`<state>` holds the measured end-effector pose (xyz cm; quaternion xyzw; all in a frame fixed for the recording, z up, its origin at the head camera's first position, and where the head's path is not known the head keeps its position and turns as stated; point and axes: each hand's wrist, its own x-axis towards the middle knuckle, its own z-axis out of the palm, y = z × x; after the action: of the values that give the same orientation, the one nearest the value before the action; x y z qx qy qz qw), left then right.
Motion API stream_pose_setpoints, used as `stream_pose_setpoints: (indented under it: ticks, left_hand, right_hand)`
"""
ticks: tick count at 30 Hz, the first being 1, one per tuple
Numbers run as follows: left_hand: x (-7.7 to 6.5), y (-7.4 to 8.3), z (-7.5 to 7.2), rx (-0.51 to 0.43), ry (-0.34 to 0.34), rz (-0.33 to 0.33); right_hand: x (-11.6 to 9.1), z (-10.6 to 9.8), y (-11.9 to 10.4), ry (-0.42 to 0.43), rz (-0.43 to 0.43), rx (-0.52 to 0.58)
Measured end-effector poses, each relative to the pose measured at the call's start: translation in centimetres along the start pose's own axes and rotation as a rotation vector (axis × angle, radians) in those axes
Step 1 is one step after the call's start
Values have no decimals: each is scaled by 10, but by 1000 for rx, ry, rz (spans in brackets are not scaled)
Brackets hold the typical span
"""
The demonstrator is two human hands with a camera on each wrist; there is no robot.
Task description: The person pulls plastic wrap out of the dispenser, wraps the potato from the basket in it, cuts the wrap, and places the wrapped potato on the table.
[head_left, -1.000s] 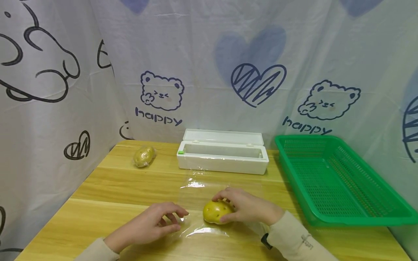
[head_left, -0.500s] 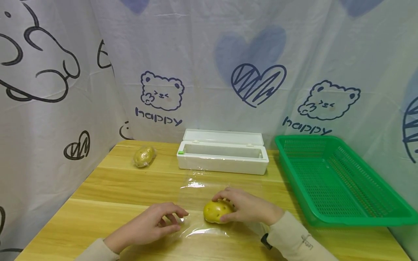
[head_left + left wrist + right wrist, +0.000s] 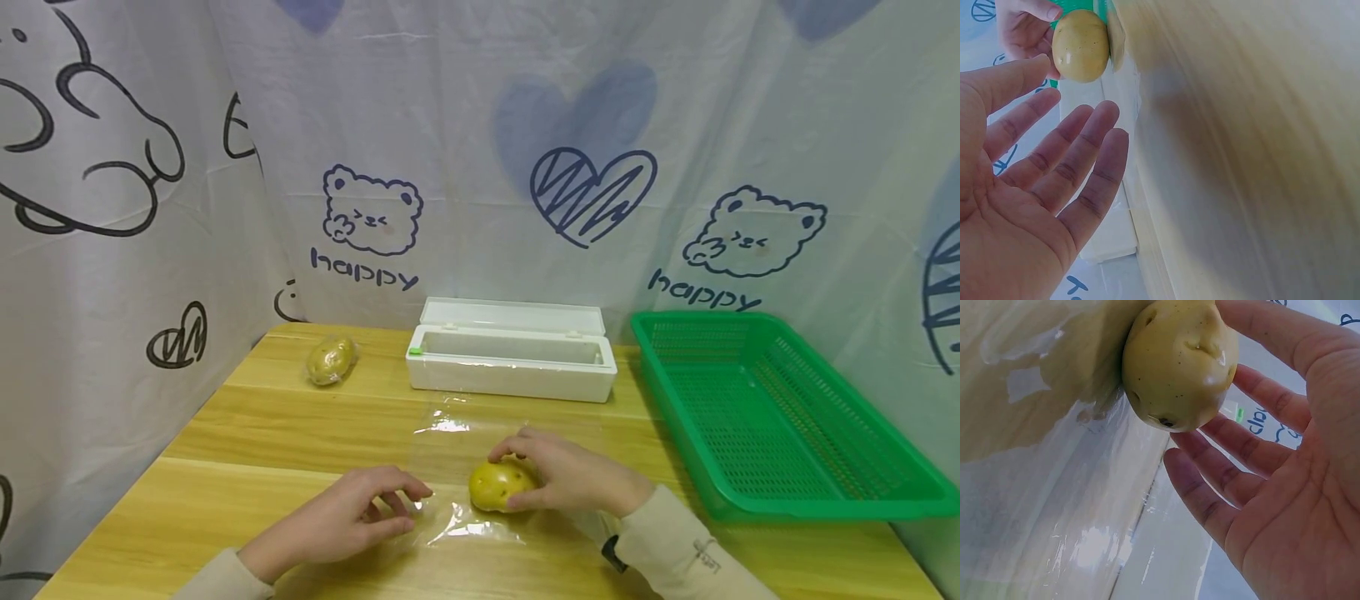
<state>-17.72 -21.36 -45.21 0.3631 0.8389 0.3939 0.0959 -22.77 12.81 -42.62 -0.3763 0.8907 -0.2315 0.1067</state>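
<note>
A yellow potato (image 3: 495, 486) sits on a sheet of clear cling film (image 3: 450, 425) in the middle of the table. My right hand (image 3: 572, 477) holds it from the right, thumb on the near side and fingers on the far side. In the right wrist view, the potato (image 3: 1175, 365) lies between thumb and fingertips, low over the shiny film (image 3: 1091, 547). To the left, my left hand (image 3: 348, 512) is relaxed with slightly bent fingers, holding nothing, its fingertips near the film's left edge. The left wrist view shows its open palm (image 3: 1029, 187).
Behind the film stands a white cling film box (image 3: 510, 379) with its lid raised and film running from its front. A film-wrapped potato (image 3: 331, 361) lies at the back left. On the right is a green plastic basket (image 3: 832, 507). A printed curtain (image 3: 465, 150) hangs behind the table.
The potato has shifted very slightly to the right in my right hand, and the glare on the film beside it has changed. My left hand stays where it was.
</note>
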Motion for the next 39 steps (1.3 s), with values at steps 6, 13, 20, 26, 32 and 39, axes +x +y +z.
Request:
stream_pose_setpoints:
  ticks: [6,13,20,26,32,39]
  left_hand:
    - [1,1,-1,4,-4,-10]
    - [1,0,-1,90,-2,-23]
    - [2,-2,0,255,-17,-56]
    - [1,-4,1,339,-23,-72]
    - [0,-7,3,371,-11,-40]
    - [0,-9,5,400,12,-1]
  right_hand:
    - [-6,-3,0,27,30,20]
    - [-36,-22,2,86,37,29]
    - [-80,-24,17,14,37,65]
    - [-105,-6,36,-73,107,159]
    - [-111,3,48,-108,144,182]
    - [-113,10,52,-31,21,134]
